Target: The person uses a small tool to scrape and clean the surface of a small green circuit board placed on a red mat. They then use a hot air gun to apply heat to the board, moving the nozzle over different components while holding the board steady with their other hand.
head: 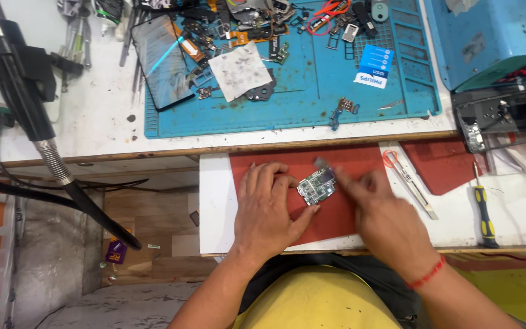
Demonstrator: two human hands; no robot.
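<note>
The small green circuit board [316, 186] lies on a red mat [360, 159] on the white table [215, 207]; the left hand [267, 207] rests flat, fingers spread, thumb touching the board's edge. The right hand [380, 210] is blurred — index finger at the board's right side; I cannot tell its grip.

Around the circuit board [316, 186], bare red mat [360, 159] is left open above, while the left side is blocked by the left hand [267, 207], the right by the right hand [380, 214], with tweezers [410, 184] and a screwdriver [484, 209] farther right.
</note>
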